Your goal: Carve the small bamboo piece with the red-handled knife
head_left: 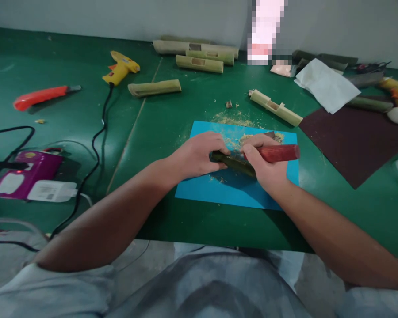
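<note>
My left hand point(197, 155) is closed round the left end of a dark green bamboo piece point(234, 162), holding it over a blue sheet point(202, 192) on the green table. My right hand point(263, 163) grips a tool with a red handle point(277, 153), its handle pointing right and its working end against the bamboo piece. The blade is hidden between my fingers. Pale shavings point(234, 121) lie on the sheet's far edge and on the table behind it.
Several cut bamboo sections point(199, 57) lie at the back; one notched piece point(275, 107) sits near the sheet. A yellow glue gun point(121, 67), an orange cutter point(41, 97), a purple device point(26, 172) with cables sit left. Dark sandpaper point(354, 141) and white paper point(327, 86) lie right.
</note>
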Demonstrator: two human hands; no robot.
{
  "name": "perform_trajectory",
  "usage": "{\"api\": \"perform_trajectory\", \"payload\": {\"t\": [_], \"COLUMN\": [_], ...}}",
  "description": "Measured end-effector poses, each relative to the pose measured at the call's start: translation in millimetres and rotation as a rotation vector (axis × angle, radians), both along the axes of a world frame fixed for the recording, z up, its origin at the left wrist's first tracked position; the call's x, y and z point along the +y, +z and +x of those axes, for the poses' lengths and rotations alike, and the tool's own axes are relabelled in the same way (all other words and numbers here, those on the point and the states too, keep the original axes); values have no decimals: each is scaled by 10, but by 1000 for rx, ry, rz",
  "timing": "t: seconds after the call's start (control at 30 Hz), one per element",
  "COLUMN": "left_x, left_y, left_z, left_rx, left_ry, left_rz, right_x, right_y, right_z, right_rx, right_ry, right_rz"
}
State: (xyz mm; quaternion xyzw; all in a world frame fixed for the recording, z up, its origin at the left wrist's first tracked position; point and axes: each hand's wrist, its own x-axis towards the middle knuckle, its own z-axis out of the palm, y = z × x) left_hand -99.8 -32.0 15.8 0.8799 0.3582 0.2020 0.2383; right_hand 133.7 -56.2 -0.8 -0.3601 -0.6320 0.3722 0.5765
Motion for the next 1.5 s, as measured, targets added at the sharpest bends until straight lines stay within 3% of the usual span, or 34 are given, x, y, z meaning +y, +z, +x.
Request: {"api": "perform_trajectory", "payload": {"t": [0.27, 0.43, 0.6, 0.8, 1.17, 1.5], "left_x": [1, 6, 1, -24, -32, -24], "left_y": [-3, -4, -6, 16, 20, 15], "left_z": [7, 4, -7, 5, 26, 9], "left_rx": [8, -3, -6, 36, 30, 32], "left_ry": [-9, -22, -20, 4, -5, -2], "left_rz": [18, 39, 54, 26, 12, 11], "right_x": [-12, -2, 20, -35, 1, 12], "right_y": [14, 21, 41, -36, 24, 38], "right_z": [-11, -20, 0, 14, 9, -1], "right_rx": [-11, -61, -93, 56, 4, -48], "right_ry": [26, -27, -32, -213, 40, 5], "right_rz": [18, -3, 117, 130, -25, -16]}}
